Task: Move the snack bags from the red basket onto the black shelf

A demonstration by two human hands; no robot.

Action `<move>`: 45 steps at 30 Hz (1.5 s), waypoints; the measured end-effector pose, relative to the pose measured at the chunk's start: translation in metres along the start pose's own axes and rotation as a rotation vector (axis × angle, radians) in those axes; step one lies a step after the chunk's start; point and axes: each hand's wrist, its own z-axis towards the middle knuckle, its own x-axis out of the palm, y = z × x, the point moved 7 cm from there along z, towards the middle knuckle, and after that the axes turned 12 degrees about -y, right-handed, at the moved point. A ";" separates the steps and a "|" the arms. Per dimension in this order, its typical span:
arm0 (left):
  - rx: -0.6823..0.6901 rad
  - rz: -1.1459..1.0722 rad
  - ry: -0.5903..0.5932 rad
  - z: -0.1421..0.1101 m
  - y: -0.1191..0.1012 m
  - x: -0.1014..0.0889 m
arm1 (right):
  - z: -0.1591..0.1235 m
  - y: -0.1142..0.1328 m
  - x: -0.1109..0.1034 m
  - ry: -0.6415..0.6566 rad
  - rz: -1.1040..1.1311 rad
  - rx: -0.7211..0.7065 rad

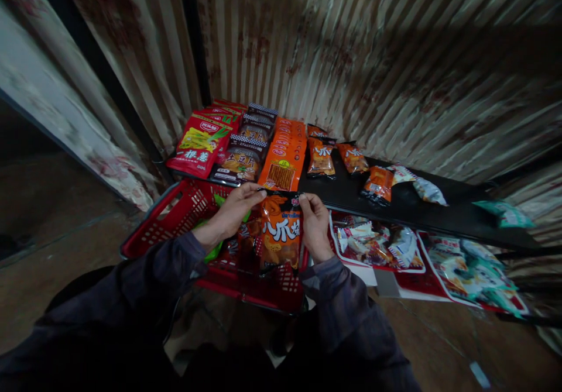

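Left hand [233,209] and right hand [314,221] are pinched onto the snack bag [281,234]'s top corners, by which it is best kept level and uncrushed.

- A long black shelf [336,196] carries rows of snack bags.
- Red bags [202,143] overlap at its left end.
- Dark bags [239,158] with checkered tops lie just beside them, lapped one over another from back to front.
- Flat orange packets [281,153] overlap next in line.
- Small orange bags [321,158] lie to the right of these, more loosely spaced.
- Two whitish bags [429,191] follow.
- A green bag [503,213] lies well apart, near the right end.
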 end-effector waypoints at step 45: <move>-0.092 -0.368 -0.282 0.018 0.014 -0.029 | -0.038 -0.031 0.042 0.149 0.359 0.534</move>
